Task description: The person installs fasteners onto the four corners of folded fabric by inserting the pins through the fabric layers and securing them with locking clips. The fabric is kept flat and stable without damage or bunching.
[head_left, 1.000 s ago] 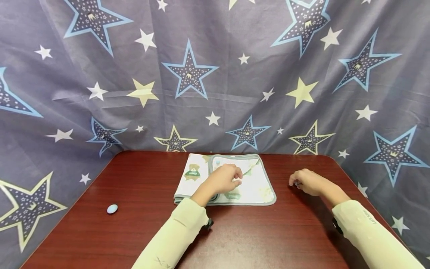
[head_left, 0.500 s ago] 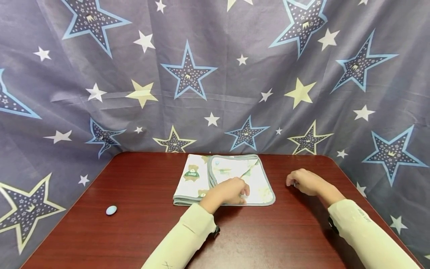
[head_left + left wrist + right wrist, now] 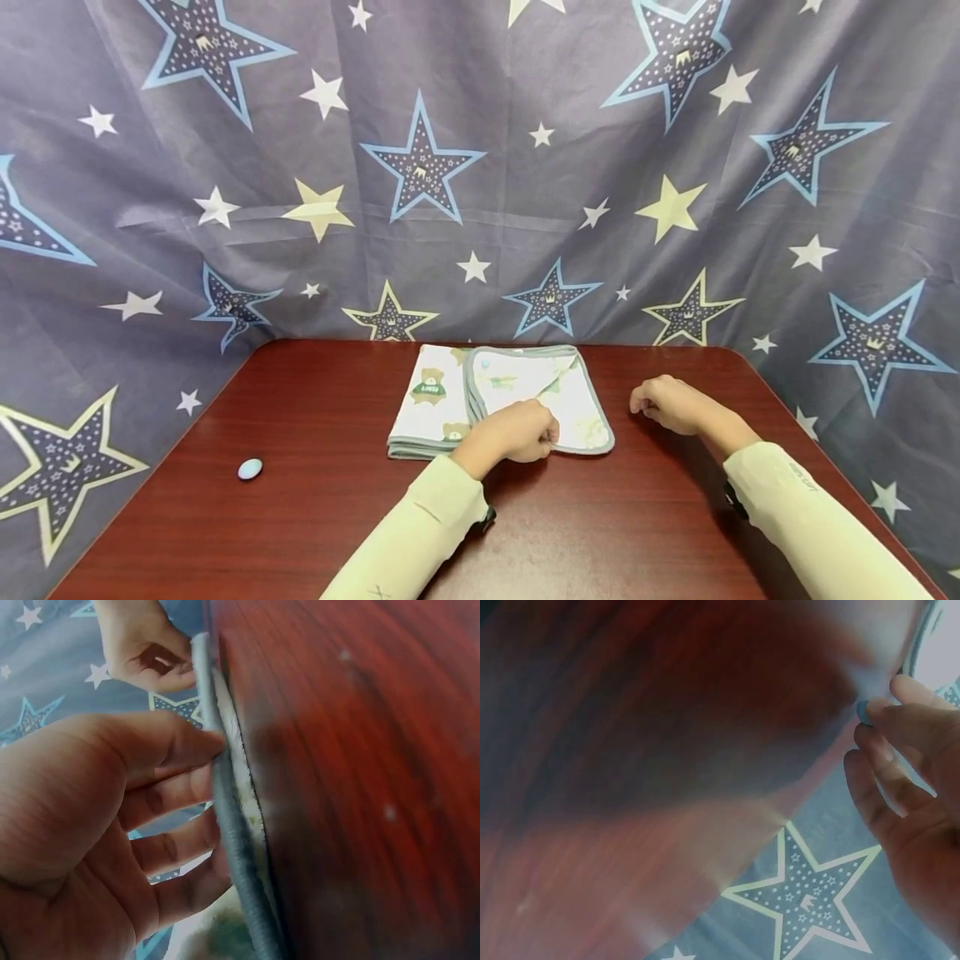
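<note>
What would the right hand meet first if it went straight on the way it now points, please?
In the head view, the right hand would probably meet the folded cloth first, at the edge facing it; the hand's height is unclear, so it might pass over.

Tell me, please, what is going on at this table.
A person is handling a folded white cloth with a bear print, on a red-brown table. The left grip pinches its near grey edge. To the right of the cloth, the right grip pinches a small blue thing, mostly hidden by the fingers. A pale blue oval piece lies untouched on the table's left side.
</note>
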The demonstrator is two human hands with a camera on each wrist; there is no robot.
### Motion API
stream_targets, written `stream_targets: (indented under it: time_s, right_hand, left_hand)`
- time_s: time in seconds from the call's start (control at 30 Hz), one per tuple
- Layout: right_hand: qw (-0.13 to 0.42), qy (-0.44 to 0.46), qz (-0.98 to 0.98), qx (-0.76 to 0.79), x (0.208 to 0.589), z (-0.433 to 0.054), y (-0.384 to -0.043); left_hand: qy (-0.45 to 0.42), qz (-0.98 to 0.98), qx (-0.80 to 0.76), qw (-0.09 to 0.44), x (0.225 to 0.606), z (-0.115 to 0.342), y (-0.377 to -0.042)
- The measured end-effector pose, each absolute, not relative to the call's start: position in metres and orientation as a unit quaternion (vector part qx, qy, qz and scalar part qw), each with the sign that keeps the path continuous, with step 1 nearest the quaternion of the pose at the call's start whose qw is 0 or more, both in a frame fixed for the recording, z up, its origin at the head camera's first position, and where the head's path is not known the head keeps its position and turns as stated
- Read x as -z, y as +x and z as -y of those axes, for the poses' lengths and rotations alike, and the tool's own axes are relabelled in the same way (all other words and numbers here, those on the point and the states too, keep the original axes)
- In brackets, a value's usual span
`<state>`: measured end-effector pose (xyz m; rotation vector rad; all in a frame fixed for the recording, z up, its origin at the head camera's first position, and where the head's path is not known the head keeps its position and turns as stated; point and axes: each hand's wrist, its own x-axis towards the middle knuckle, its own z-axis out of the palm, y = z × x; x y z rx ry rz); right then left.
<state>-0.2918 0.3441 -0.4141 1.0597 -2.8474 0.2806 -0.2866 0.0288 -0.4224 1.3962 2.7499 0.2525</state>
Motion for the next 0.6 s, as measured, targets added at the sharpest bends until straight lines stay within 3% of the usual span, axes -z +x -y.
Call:
stream_targets:
  time_s: [0.23,0.6]
  right_hand:
    - [0.07,0.356,0.927,-0.095,0.414,-0.331,-0.287]
    - [0.206,0.399,0.876,-0.176,0.396,-0.305,-0.272]
  left_hand:
    - [0.449,-0.892,-0.061,0.008,0.423,-0.032,-0.287]
    - [0.426,-0.888,-0.176,-0.009,0.412,-0.019,-0.294]
